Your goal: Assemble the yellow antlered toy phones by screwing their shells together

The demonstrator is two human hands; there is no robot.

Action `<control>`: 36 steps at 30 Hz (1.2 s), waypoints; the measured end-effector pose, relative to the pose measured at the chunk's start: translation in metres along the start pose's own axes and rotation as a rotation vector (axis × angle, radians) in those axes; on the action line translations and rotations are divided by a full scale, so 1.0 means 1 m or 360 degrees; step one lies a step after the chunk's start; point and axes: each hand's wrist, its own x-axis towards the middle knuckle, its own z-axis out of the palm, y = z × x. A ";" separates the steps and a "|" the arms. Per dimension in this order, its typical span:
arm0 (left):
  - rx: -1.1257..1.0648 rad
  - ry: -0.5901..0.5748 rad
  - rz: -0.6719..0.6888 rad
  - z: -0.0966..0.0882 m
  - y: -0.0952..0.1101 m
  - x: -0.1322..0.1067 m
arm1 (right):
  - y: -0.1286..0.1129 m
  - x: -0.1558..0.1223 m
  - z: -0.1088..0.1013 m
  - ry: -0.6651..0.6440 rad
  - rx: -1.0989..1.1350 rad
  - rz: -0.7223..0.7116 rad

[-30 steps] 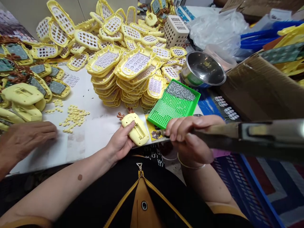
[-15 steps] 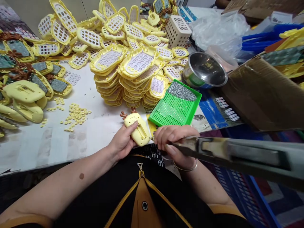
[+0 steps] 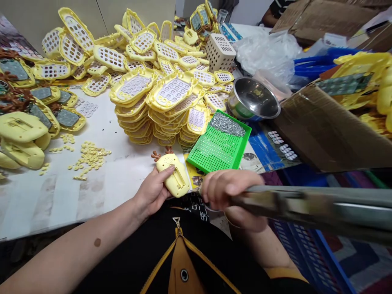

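My left hand (image 3: 151,192) is closed round a yellow toy phone shell (image 3: 173,174) with brown antlers, holding it back-side up at the near table edge. My right hand (image 3: 228,192) grips a long grey electric screwdriver (image 3: 309,206) that runs off to the right. Its tip sits at the lower right edge of the shell. Just behind my right hand stands a green perforated tray (image 3: 219,145) with a heap of small silver screws at its far end.
Stacks of yellow keypad shells (image 3: 159,98) fill the table's middle and back. Loose yellow buttons (image 3: 88,155) and closed shells (image 3: 21,134) lie at left. A steel bowl (image 3: 252,98), a white basket (image 3: 219,51), a cardboard box (image 3: 324,126) and a blue crate (image 3: 309,253) stand at right.
Another person's hand at the left edge has gone from view. My right hand with the screwdriver has moved left and down, bringing the tip to the shell.
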 end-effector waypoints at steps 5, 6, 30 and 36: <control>0.0000 0.0009 -0.0009 0.001 0.002 0.000 | 0.008 0.023 -0.043 0.0389 -0.0447 -0.0287; 0.0004 0.0007 -0.0019 0.000 0.002 0.001 | 0.015 0.025 -0.052 0.0476 -0.0509 -0.0276; -0.0222 0.0094 0.0035 0.002 0.002 0.002 | 0.023 0.014 -0.055 0.0572 -0.0502 -0.0165; -0.0292 0.0160 0.0215 0.005 -0.006 0.006 | -0.007 0.001 0.006 0.0162 -0.0293 -0.0084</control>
